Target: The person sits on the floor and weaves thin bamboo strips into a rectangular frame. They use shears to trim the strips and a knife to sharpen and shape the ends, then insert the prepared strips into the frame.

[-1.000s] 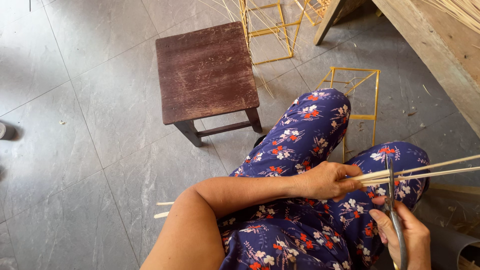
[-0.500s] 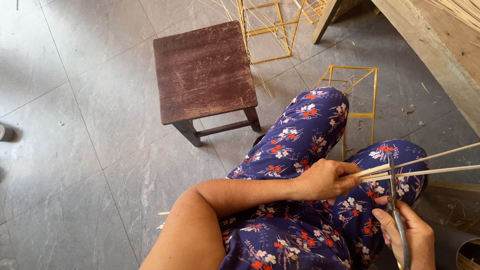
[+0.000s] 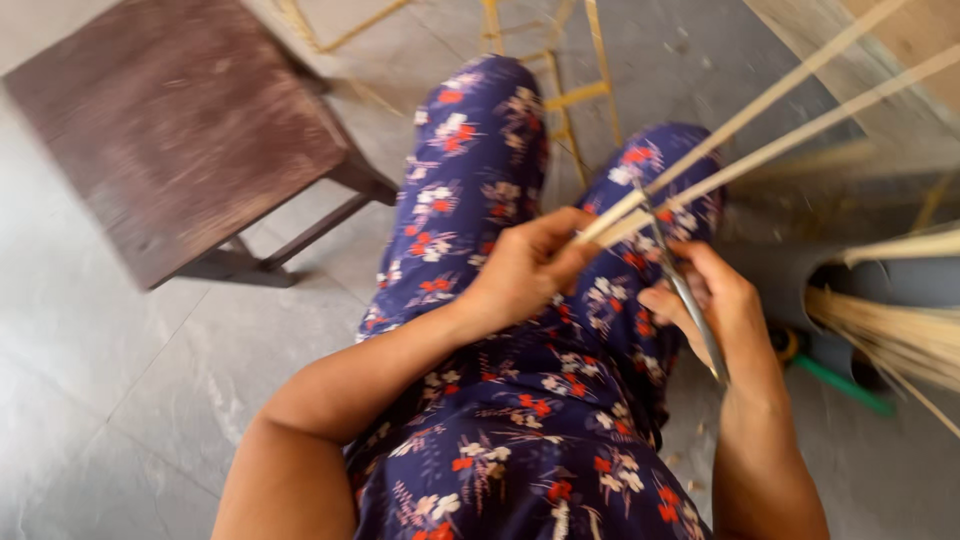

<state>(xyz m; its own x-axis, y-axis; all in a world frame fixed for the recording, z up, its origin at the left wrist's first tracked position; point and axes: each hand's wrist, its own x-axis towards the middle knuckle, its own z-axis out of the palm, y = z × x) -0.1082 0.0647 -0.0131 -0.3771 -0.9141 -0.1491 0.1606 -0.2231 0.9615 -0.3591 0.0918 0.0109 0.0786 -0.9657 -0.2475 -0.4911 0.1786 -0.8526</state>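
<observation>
The left hand (image 3: 525,270) is closed around the near ends of 2 bamboo strips (image 3: 760,120) that run toward 2 o'clock over the lap; the right hand (image 3: 715,305) grips a thin metal blade (image 3: 680,285) touching them. A slip along the strips could nick the left fingers

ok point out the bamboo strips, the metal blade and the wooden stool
bamboo strips (image 3: 760,135): head view, on the middle of the lower strip, past the left hand.
metal blade (image 3: 690,305): head view, on its shaft in the right hand.
wooden stool (image 3: 180,125): head view, on the bare seat top.
</observation>
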